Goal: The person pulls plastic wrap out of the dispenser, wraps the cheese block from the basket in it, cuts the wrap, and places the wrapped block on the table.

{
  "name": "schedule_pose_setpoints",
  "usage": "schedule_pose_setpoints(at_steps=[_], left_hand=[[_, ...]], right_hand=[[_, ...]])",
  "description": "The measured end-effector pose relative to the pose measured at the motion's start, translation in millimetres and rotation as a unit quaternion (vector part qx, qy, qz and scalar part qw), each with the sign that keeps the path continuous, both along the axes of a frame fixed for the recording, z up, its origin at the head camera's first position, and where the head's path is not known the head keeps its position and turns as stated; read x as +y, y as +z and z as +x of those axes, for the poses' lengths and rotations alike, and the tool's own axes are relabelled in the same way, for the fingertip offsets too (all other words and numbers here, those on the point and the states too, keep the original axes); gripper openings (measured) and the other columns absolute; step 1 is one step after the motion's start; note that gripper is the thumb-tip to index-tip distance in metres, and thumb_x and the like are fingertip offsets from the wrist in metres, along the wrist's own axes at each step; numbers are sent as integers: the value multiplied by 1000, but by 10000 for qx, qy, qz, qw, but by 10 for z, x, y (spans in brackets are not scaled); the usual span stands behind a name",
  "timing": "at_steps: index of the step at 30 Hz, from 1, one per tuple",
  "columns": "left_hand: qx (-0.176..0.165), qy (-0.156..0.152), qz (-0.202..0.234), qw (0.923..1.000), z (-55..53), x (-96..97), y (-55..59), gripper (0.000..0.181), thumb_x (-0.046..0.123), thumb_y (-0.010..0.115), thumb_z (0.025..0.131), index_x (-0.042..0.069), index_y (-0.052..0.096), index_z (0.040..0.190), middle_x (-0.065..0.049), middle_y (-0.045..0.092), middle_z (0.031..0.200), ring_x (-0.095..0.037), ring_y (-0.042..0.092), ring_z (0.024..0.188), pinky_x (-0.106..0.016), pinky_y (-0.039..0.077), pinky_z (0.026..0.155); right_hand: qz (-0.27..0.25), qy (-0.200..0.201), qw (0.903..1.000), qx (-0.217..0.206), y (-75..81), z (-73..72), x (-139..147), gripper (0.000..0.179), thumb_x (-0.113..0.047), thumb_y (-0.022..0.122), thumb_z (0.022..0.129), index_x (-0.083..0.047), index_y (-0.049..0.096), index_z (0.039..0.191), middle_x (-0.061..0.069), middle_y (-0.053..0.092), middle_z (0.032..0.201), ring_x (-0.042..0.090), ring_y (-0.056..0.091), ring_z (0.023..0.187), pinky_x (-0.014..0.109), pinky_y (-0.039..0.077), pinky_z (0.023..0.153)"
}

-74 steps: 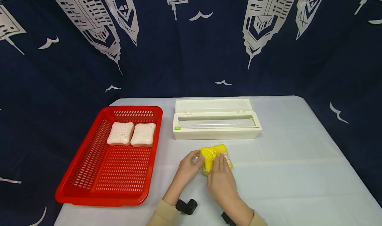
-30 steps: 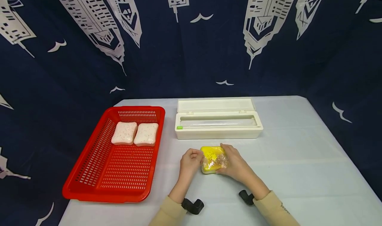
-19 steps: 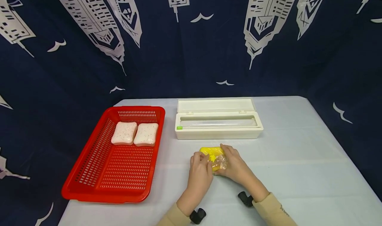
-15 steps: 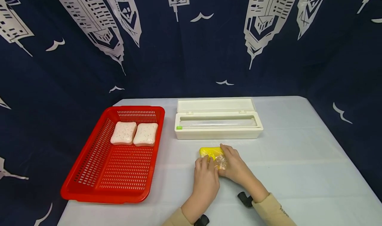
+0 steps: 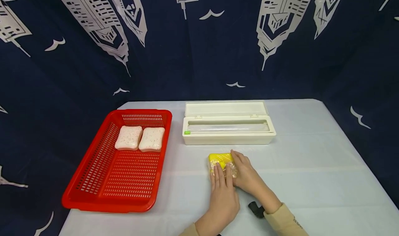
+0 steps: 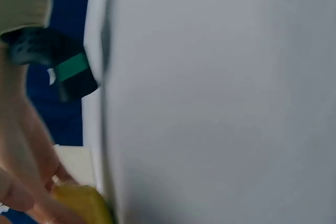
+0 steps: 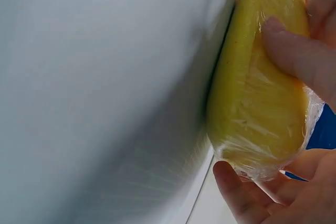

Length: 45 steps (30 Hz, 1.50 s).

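Observation:
On the table lies a yellow block (image 5: 220, 157) with rounded edges, wrapped in clear cling film (image 7: 262, 156). The right hand (image 5: 248, 176) grips its right end, thumb at the near corner and fingers at the far one. From the near side, the left hand (image 5: 223, 202) lays straight fingers on the block's top. In the right wrist view a left thumb (image 7: 299, 59) presses the block's near face over the film. The left wrist view catches only part of the left hand (image 6: 26, 161) and a corner of the yellow block (image 6: 86, 203).
At left stands a red plastic basket (image 5: 124, 207) holding two white speckled bread-slice-shaped blocks (image 5: 128, 138). Behind the hands a white cling film dispenser (image 5: 229, 139) has its lid up, a clear roll inside and a green slider (image 5: 187, 132). A dark blue curtain hangs behind the table.
The left hand has moved from the block's left end to its near side, and its fingers have straightened over the top. The right hand has shifted from the block's near side to its right end.

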<state>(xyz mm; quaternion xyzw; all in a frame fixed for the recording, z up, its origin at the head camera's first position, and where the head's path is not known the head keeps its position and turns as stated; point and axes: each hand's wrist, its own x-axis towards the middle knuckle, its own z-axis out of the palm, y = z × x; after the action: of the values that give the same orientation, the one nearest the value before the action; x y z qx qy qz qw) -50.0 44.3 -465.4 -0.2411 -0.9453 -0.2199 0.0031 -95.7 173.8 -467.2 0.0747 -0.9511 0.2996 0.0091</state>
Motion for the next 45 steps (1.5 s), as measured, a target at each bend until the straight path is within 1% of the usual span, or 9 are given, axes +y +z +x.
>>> schedule_pose_setpoints(at_steps=[3, 5, 8, 12, 17, 23, 31, 38, 45], left_hand=[[-491, 347, 1072, 9924, -60, -76, 110, 64, 6, 48, 97, -11, 20, 151, -39, 17, 155, -46, 17, 147, -65, 21, 114], [-729, 738, 1908, 9761, -142, -159, 188, 59, 6, 47, 98, -8, 25, 150, -32, 20, 157, -42, 24, 147, -62, 24, 114], [-890, 1423, 2712, 9478, -332, -309, 260, 47, 6, 48, 98, -3, 41, 143, -23, 38, 150, -37, 43, 136, -54, 39, 109], [-1465, 2030, 2934, 9226, -623, -498, 211, 37, 16, 57, 95, -3, 57, 128, -18, 57, 124, -32, 58, 110, -47, 51, 90], [-2498, 2117, 2709, 9052, -821, -599, 64, 45, 33, 63, 93, -4, 60, 119, -16, 67, 106, -25, 66, 90, -40, 54, 80], [-2828, 2006, 2492, 9043, -909, -551, -25, 44, 40, 68, 90, -2, 60, 102, -7, 63, 82, -15, 58, 67, -26, 45, 60], [-2861, 1941, 2391, 9074, -925, -521, -25, 39, 38, 69, 89, 0, 59, 97, -4, 58, 75, -14, 56, 64, -24, 43, 58], [-2777, 1740, 2569, 9092, -914, -554, 133, 50, 47, 58, 96, -1, 62, 111, -9, 68, 90, -18, 63, 65, -25, 47, 60], [-2301, 1565, 3268, 9032, -851, -559, 356, 39, 37, 57, 99, 0, 64, 110, -15, 69, 100, -22, 69, 70, -28, 53, 65]], right_hand=[[-163, 90, 9996, -200, 18, 5, 33, 102, -20, 88, 70, 8, 30, 149, 27, 36, 152, 46, 38, 136, 59, 41, 105], [-399, 150, 9982, -420, 29, 8, 68, 110, -24, 90, 69, 6, 24, 152, 27, 30, 155, 48, 33, 139, 62, 38, 107], [-794, 128, 9939, -754, 38, 13, 145, 116, -34, 89, 70, 3, 18, 154, 26, 23, 159, 49, 30, 141, 63, 36, 108], [-1200, -213, 9860, -1136, 72, -4, 250, 105, -47, 76, 82, 4, 19, 154, 28, 28, 156, 49, 43, 133, 58, 44, 103], [-1330, -748, 9741, -1668, 95, -68, 279, 82, -51, 59, 94, 7, 33, 148, 26, 49, 140, 40, 52, 125, 52, 47, 100], [-1527, -949, 9659, -1862, 50, -153, 208, 78, -50, 62, 92, 11, 45, 138, 24, 59, 124, 34, 58, 113, 48, 50, 93], [-1514, -1217, 9615, -1942, 64, -184, 139, 73, -48, 70, 86, 8, 53, 128, 15, 58, 104, 23, 52, 90, 30, 43, 70], [-1624, -1131, 9640, -1774, 195, -129, 191, 73, -47, 68, 89, 3, 49, 139, 23, 58, 128, 32, 57, 111, 43, 52, 86], [-1781, -874, 9773, -749, 388, -55, 235, 65, -32, 78, 84, -5, 53, 137, 19, 54, 129, 31, 58, 108, 36, 55, 80]])
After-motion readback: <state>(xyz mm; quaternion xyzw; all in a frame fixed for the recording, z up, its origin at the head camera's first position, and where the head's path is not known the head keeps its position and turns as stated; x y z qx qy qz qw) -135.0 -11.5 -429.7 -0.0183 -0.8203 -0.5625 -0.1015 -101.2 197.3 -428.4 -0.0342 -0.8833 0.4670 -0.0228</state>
